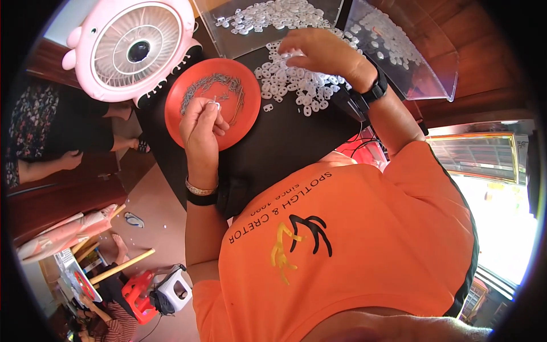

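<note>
Over the red plate (249, 109), your left hand (199, 126) is clamped, thumb against finger, on a small white piece (217, 106); a thin stem at the piece points away from you, toward the plate's far rim, so its long axis runs roughly outward from your body; its exact tilt is too small to tell; grey metal pins (231, 85) lie in a curved band in the plate.

To the right, your right hand (322, 52) is above the heap of white pieces (285, 85), fingers bent and apart from the thumb, pointing leftward.

Beyond that heap, the walls of one clear bin (228, 44) and another clear bin (441, 74) bound your reach; the pink fan (88, 77) closes the plate's far left; between plate, heap and your orange shirt (370, 239), a bare stretch of black surface (285, 132) gives you room, ending near your torso.
</note>
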`<state>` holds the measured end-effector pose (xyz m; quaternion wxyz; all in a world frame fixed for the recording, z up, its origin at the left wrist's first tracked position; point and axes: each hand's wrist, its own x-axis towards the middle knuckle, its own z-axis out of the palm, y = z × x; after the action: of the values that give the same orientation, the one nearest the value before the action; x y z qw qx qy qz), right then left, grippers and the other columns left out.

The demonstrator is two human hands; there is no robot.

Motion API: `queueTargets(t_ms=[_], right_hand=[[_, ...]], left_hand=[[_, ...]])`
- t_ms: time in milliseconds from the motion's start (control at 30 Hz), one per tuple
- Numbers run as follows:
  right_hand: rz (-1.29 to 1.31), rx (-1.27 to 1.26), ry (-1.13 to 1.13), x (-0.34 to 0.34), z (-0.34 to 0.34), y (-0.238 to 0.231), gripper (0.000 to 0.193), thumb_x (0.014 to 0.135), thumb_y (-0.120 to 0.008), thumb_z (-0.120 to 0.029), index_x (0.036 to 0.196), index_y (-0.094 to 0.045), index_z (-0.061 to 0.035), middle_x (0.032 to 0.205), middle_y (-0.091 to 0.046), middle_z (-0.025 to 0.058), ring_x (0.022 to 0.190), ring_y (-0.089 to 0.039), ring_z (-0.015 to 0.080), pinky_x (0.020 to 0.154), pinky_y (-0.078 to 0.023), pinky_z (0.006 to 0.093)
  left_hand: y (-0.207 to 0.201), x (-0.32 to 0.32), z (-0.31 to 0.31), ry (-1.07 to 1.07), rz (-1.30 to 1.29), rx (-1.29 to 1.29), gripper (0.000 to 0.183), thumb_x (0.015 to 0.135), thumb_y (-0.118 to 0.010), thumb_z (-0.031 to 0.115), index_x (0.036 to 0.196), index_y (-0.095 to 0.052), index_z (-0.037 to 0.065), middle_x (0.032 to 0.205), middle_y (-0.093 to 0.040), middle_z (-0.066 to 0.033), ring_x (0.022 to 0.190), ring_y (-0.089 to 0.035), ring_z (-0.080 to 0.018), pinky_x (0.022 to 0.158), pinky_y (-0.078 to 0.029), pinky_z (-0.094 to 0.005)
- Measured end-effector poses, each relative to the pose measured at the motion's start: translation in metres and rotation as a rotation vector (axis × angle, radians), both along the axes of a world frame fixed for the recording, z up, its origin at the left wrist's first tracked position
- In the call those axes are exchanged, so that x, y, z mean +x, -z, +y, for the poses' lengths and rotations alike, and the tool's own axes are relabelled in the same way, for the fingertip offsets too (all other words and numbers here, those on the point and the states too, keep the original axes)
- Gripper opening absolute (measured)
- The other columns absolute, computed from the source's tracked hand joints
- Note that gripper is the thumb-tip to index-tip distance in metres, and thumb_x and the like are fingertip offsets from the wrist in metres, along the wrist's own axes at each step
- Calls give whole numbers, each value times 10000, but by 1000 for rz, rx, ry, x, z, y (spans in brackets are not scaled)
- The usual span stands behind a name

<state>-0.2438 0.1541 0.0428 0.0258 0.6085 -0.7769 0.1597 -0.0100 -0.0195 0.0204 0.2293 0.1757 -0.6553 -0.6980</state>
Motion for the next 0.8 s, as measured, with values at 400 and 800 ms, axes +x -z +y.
queueTargets(t_ms=[400,800], right_hand=[[276,30,54,4,0,38,126,763,-628,-135,888,-625,-119,867,-565,54,901,-583,264,757,-499,372],[261,151,4,7,-18,19,86,767,-628,-133,843,-642,-95,876,-582,59,896,-581,268,758,-491,383]], left_hand=[[4,-2,7,31,-9,-17,149,899,-493,135,790,-534,41,632,-509,-2,552,-492,-74,511,-378,-202],[6,-3,5,19,1,-44,153,902,-490,142,804,-536,33,636,-519,-11,548,-498,-83,508,-381,-206]])
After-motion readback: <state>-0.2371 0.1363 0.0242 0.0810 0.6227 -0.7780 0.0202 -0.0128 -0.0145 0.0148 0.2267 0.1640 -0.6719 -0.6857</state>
